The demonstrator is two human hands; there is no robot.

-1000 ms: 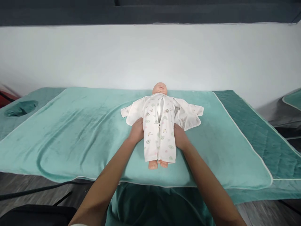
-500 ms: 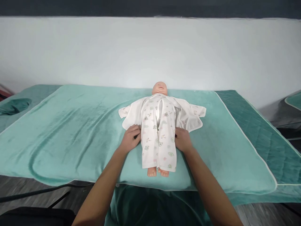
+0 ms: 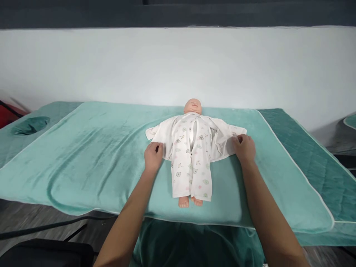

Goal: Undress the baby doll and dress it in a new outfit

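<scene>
A baby doll point(image 3: 193, 106) lies on its back, feet towards me, its toes showing below white printed trousers point(image 3: 191, 174). Spread out to both sides beneath the trousers is a white baby shirt point(image 3: 219, 142) with printed sleeves. My left hand point(image 3: 154, 155) pinches the shirt's lower edge on the left side. On the right, my right hand point(image 3: 244, 147) is closed on the shirt's outer edge, just below the sleeve. The doll's arms are hidden by the cloth.
A light green blanket point(image 3: 91, 155) with folds covers the bed. Darker quilted cover point(image 3: 311, 163) shows at the right end, and a face hole point(image 3: 31, 125) at the left end. A white wall point(image 3: 111, 63) stands behind. A black chair point(image 3: 47, 254) is at the lower left.
Both hands have left the sides of the trousers and moved outwards and up onto the shirt's edges. My right hand has moved farther. The view has shifted slightly.
</scene>
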